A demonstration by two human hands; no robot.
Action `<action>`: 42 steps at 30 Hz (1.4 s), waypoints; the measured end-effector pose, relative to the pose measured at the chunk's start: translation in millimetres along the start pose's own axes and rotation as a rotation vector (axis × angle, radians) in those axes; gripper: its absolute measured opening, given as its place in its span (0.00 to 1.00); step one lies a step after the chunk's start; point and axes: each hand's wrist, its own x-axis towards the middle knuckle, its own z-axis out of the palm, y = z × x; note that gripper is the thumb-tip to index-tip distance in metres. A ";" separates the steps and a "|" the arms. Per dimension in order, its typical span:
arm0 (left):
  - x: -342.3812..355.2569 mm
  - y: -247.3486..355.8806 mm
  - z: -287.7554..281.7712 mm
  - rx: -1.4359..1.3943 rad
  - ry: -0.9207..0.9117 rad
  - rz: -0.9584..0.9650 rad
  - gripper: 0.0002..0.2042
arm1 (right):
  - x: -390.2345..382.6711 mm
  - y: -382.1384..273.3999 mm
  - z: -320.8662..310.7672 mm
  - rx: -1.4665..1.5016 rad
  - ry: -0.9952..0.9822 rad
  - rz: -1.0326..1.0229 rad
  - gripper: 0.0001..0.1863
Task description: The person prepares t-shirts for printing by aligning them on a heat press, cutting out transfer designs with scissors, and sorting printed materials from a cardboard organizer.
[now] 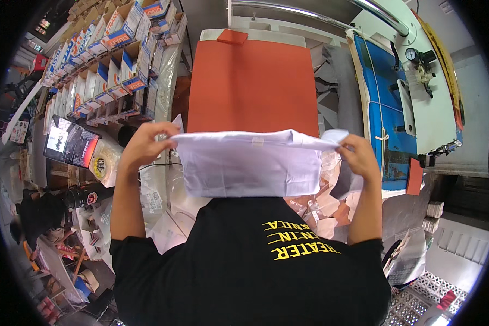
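Observation:
A white shirt [250, 165] is stretched level in front of my chest, with a small beige label at the middle of its upper part. My left hand [149, 142] pinches its upper left corner between thumb and fingers. On the other side my right hand [358, 156] grips the upper right corner, where a small flap of white cloth sticks up. The lower part of the shirt hangs down towards my body. Just beyond it lies a flat orange pad [252, 81], whose near edge the cloth hides.
Open cardboard boxes [111, 70] stand in rows at the far left. To the right is a machine with a blue panel [386, 103], tied cord and a pressure gauge [411, 54]. A small orange piece [232, 37] rests on the pad's far edge. Clear plastic [171, 87] lies left of the pad.

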 end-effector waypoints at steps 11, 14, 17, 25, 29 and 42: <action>43.6 58.7 -26.9 0.081 0.320 -0.109 0.10 | 4.4 -20.5 -55.2 0.178 0.466 0.054 0.13; 97.5 8.3 -15.0 0.262 0.359 -0.093 0.11 | 76.9 3.6 -24.7 0.059 0.434 0.066 0.13; 133.3 -73.3 9.7 0.418 0.382 -0.175 0.13 | 138.6 32.4 29.6 -0.005 0.452 0.097 0.14; 207.6 -90.5 25.7 0.357 0.454 -0.128 0.14 | 152.6 14.0 93.2 -0.225 0.598 -0.109 0.16; 232.3 -60.6 22.2 0.232 0.433 -0.161 0.14 | 107.1 12.9 115.0 -0.049 0.623 -0.118 0.16; -69.6 -60.3 111.0 -0.249 0.290 -0.748 0.10 | -73.7 58.7 133.9 0.104 0.020 0.556 0.14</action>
